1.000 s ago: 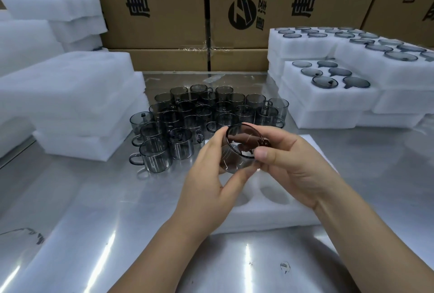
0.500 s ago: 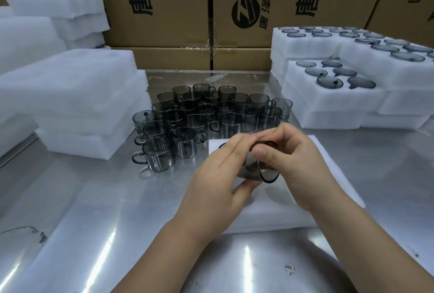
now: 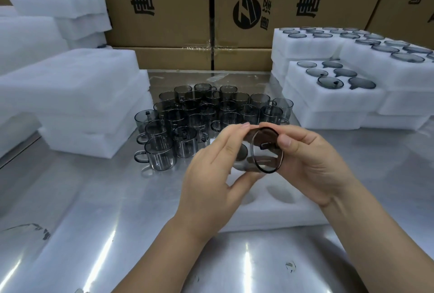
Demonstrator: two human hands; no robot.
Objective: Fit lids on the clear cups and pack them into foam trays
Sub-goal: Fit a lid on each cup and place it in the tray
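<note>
- Right now I see both hands closed together on one smoky clear cup (image 3: pixel 246 160), which they hold on its side in the air, just above a foam tray (image 3: pixel 270 215).
- I see the left hand (image 3: pixel 211 175) gripping the cup's body, fingers laid along its upper side and thumb underneath.
- The right hand (image 3: pixel 312 163) curls round the mouth end, its thumb on the dark rim of the lid (image 3: pixel 267 152).
- That lid sits at the cup's mouth, turned partly toward me, with a small dark tab showing on it. I cannot tell whether it is pressed fully home.
- The foam tray lies flat on the metal table (image 3: pixel 94 222), directly under the hands, and round pockets show in it near the wrists.
- Behind the hands a cluster of loose cups (image 3: pixel 211 109) stands upright on the table, packed close with their handles pointing various ways.
- To the right I can see packed trays (image 3: pixel 328 100) stacked on one another, with lidded cups sunk into their pockets.
- On the left are stacks of plain foam blocks (image 3: pixel 70 95).
- Printed cardboard boxes (image 3: pixel 164 11) line the back edge.
</note>
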